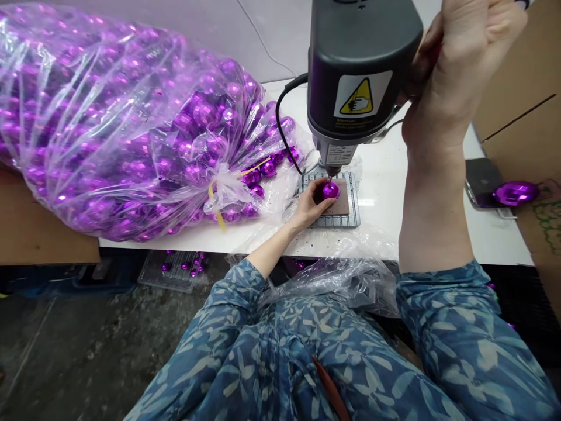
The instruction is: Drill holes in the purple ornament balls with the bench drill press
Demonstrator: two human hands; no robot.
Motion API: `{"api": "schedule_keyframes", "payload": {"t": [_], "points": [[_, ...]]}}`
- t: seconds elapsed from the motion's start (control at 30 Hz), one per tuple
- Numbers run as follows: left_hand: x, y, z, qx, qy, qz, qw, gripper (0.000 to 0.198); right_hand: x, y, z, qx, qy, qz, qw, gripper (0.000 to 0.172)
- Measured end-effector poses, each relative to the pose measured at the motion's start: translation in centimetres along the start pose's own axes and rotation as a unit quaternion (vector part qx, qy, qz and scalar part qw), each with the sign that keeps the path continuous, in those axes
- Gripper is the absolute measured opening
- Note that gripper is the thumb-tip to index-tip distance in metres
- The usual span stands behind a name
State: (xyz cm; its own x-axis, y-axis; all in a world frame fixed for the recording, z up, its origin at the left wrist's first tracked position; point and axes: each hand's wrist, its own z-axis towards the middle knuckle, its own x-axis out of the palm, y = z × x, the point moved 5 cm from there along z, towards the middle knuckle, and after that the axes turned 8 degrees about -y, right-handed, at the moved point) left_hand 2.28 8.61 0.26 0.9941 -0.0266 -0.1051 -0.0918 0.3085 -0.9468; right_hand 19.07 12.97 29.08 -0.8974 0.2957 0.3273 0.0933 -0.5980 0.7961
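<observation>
My left hand (309, 206) rests on the machine's grid plate (353, 215), its fingers closed around a single purple ball (331, 190). The ball sits on a small brown board (342, 204), right under the tip of the bench press (359, 76). My right hand (456, 64) is raised beside the grey machine head and curled tight around a lever (432, 55), which the fingers mostly hide. A yellow warning sticker (360, 96) faces me on the head, and a black cable (283, 120) loops down its left side. All of this stands on a white table (394, 240). To the left a large clear bag (109, 128), tied with a yellow strip (214, 204), lies packed with more purple balls. To the right I see a phone (482, 175), and just beside it a purple shell (516, 193) at the edge of a cardboard box (521, 82). Loose plastic sheet (346, 280) drapes over my lap.
</observation>
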Motion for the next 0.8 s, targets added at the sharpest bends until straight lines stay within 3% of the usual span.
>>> {"api": "schedule_keyframes", "payload": {"t": [0.1, 0.23, 0.33, 0.6, 0.7, 0.8], "points": [[-0.3, -0.2, -0.1, -0.002, 0.008, 0.02, 1.0, 0.063, -0.2, -0.3, 0.2, -0.007, 0.013, -0.003, 1.0, 0.062], [-0.8, -0.5, -0.2, 0.003, 0.001, 0.036, 0.999, 0.061, -0.3, -0.3, 0.0, -0.005, 0.0, -0.007, 1.0, 0.056], [-0.7, -0.3, -0.1, 0.001, 0.0, 0.038, 0.999, 0.062, -0.3, 0.3, -0.7, -0.043, -0.001, 0.019, 0.999, 0.068], [-0.5, -0.1, -0.1, -0.003, -0.002, 0.033, 0.999, 0.06, -1.7, 1.6, -5.2, -0.135, -0.065, 0.077, 0.986, 0.087], [-0.5, -0.2, -0.1, -0.001, -0.001, 0.029, 1.0, 0.06, -2.6, 1.1, -6.8, -0.144, -0.097, 0.067, 0.982, 0.089], [-0.6, -0.5, -0.2, 0.003, -0.002, 0.04, 0.999, 0.06, -3.4, 0.4, -7.8, -0.178, -0.091, 0.069, 0.977, 0.085]]}}
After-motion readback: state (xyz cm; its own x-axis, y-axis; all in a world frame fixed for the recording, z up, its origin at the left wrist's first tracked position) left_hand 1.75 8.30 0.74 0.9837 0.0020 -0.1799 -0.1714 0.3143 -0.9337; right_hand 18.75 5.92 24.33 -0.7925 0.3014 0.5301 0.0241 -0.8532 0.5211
